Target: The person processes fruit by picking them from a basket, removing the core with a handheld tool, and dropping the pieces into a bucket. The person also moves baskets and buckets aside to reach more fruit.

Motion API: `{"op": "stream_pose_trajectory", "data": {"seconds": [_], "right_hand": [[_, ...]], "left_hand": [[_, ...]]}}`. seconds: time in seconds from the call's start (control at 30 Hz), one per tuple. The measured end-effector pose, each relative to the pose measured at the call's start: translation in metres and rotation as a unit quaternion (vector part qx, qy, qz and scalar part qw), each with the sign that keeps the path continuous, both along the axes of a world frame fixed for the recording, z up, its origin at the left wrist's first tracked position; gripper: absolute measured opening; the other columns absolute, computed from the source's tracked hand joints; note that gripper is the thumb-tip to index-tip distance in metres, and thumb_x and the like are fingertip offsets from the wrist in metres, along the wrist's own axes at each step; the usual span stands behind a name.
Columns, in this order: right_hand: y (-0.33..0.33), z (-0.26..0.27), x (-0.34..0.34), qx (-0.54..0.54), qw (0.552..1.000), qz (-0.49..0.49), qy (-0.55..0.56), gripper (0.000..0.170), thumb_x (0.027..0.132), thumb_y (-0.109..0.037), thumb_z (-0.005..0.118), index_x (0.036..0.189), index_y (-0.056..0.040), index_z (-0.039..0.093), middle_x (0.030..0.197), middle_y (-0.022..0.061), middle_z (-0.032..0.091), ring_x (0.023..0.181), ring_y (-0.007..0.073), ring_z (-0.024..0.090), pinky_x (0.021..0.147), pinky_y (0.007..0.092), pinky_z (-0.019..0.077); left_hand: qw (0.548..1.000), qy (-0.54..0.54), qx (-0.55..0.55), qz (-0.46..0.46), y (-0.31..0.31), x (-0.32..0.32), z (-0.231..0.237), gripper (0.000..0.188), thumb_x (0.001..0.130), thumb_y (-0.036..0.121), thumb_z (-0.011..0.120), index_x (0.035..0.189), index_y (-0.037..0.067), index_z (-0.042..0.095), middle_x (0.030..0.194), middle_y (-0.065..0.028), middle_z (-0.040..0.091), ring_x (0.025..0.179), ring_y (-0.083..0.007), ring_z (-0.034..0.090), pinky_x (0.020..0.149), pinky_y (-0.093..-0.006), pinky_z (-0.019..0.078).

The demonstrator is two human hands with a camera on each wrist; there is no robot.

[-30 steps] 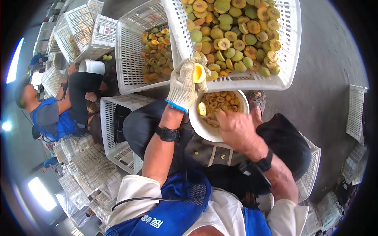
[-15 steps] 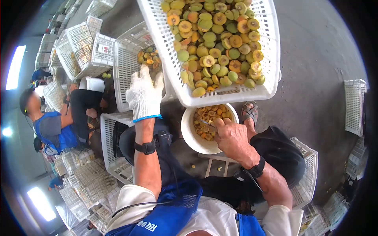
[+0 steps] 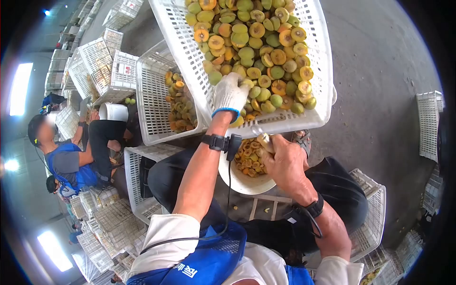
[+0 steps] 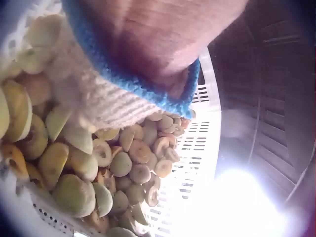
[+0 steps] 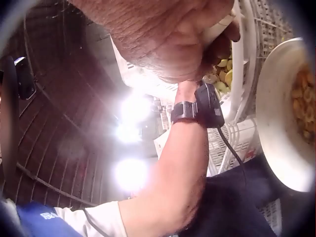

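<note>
My left hand [image 3: 231,94], in a pale knitted glove with a blue cuff, reaches into the near left part of a white crate [image 3: 289,124]. Its fingers touch the halved green-yellow fruit [image 3: 278,57] heaped there; I cannot tell whether they grip a piece. In the left wrist view, the glove [image 4: 116,101] lies against the fruit, fingertips hidden. My bare right hand [image 3: 286,161] grips a small metal-tipped spoon-like tool [image 3: 264,140] by its pale handle, just off the crate's near edge. Beneath is a white bucket [image 3: 232,180] of scooped-out yellow pieces [image 3: 250,157].
A second white crate [image 3: 146,109] with halved fruit stands left of the large one. Another crate [image 3: 134,190] is beside my left knee. Further left, a person in a blue vest [image 3: 71,166] sits by a white bucket [image 3: 114,112]. Stacked crates [image 3: 114,216] stand behind.
My left hand let go of a halved fruit at the left crate, then moved right into the large crate. My right hand lifted the tool out of the bucket. The view shifted.
</note>
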State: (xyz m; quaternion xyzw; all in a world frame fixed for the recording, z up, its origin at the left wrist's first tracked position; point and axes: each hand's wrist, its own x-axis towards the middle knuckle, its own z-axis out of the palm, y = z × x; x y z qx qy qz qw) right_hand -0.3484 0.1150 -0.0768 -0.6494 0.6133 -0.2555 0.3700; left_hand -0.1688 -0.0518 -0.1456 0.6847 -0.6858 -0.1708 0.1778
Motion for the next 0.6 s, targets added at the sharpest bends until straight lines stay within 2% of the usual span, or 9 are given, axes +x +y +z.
{"op": "stream_pose_trajectory", "data": {"seconds": [0.07,0.17,0.27,0.3,0.37,0.43,0.5,0.57,0.6], "right_hand": [[-0.013,0.001,-0.005,0.019,0.998,-0.045,-0.033,0.025,0.084,-0.014,0.076,0.091,0.0008,0.058,0.085,0.022,0.069,0.075,0.0418,0.069,0.067,0.0509,0.0532],[-0.029,0.0,-0.012,0.024,0.989,-0.114,-0.096,0.028,0.089,-0.017,0.078,0.089,0.0027,0.058,0.081,0.021,0.067,0.07,0.0334,0.069,0.065,0.0454,0.0517],[-0.04,0.003,-0.007,0.0,0.983,-0.133,-0.124,0.028,0.089,-0.016,0.077,0.091,0.0039,0.058,0.08,0.0208,0.064,0.071,0.0262,0.068,0.066,0.0422,0.052],[-0.039,0.005,-0.001,0.03,0.969,-0.13,-0.208,0.023,0.091,-0.012,0.074,0.095,0.0044,0.059,0.083,0.0176,0.066,0.075,0.022,0.067,0.067,0.0384,0.0531],[-0.039,0.01,0.011,0.086,0.917,-0.122,-0.369,0.016,0.093,-0.004,0.069,0.103,0.0054,0.06,0.091,0.0112,0.07,0.081,0.0134,0.067,0.071,0.0308,0.0552],[-0.034,0.025,0.022,0.106,0.919,-0.104,-0.365,0.018,0.096,-0.002,0.067,0.111,0.0051,0.061,0.097,0.0063,0.072,0.083,0.0105,0.067,0.072,0.0271,0.0564],[-0.034,0.028,0.033,0.12,0.883,-0.122,-0.437,0.023,0.098,-0.005,0.068,0.117,0.005,0.061,0.099,0.0063,0.072,0.083,0.0107,0.068,0.072,0.0269,0.0569],[-0.035,0.028,0.044,0.134,0.868,-0.118,-0.463,0.024,0.099,-0.007,0.07,0.119,0.0041,0.062,0.099,0.0054,0.072,0.085,0.0104,0.068,0.072,0.026,0.0567],[-0.036,0.024,0.051,0.135,0.861,-0.112,-0.477,0.024,0.099,-0.007,0.07,0.119,0.0042,0.062,0.1,0.0045,0.072,0.085,0.0098,0.068,0.072,0.0258,0.0568]], "left_hand": [[0.99,0.108,0.079,0.04,0.008,-0.002,0.024,0.037,0.083,0.025,0.078,0.111,0.001,0.072,0.106,-0.0248,0.074,0.096,-0.037,0.073,0.087,-0.0427,0.0567],[0.962,0.246,0.116,-0.003,0.031,0.008,0.046,0.034,0.084,0.024,0.078,0.109,0.001,0.072,0.102,-0.0219,0.074,0.093,-0.0306,0.073,0.086,-0.0399,0.0564],[0.961,0.213,0.12,-0.128,0.059,0.014,0.089,0.028,0.087,0.019,0.076,0.11,0.002,0.072,0.102,-0.0174,0.075,0.094,-0.024,0.072,0.085,-0.0362,0.0561],[0.957,0.22,0.112,-0.154,0.067,0.017,0.094,0.026,0.089,0.018,0.075,0.109,0.002,0.072,0.103,-0.0157,0.075,0.094,-0.0224,0.071,0.085,-0.036,0.0561],[0.937,0.296,0.141,-0.117,0.084,0.02,0.11,0.026,0.093,0.02,0.073,0.111,0.001,0.072,0.105,-0.0134,0.075,0.094,-0.0207,0.07,0.085,-0.0357,0.0563],[0.912,0.368,0.166,-0.078,0.096,0.024,0.106,0.026,0.097,0.022,0.072,0.113,0.001,0.071,0.107,-0.011,0.074,0.094,-0.0191,0.069,0.085,-0.0354,0.0565],[0.851,0.52,0.028,-0.064,0.104,0.024,0.081,0.032,0.106,0.028,0.064,0.117,-0.001,0.07,0.108,-0.0062,0.072,0.094,-0.0155,0.067,0.084,-0.0327,0.0569],[0.849,0.522,0.026,-0.076,0.112,0.024,0.071,0.039,0.109,0.033,0.057,0.127,-0.001,0.066,0.109,-0.0057,0.071,0.096,-0.0163,0.067,0.088,-0.0316,0.0567],[0.891,0.44,-0.049,-0.104,0.12,0.023,0.06,0.04,0.11,0.034,0.055,0.129,-0.001,0.065,0.11,-0.0059,0.071,0.097,-0.0166,0.067,0.09,-0.0321,0.0563]]}}
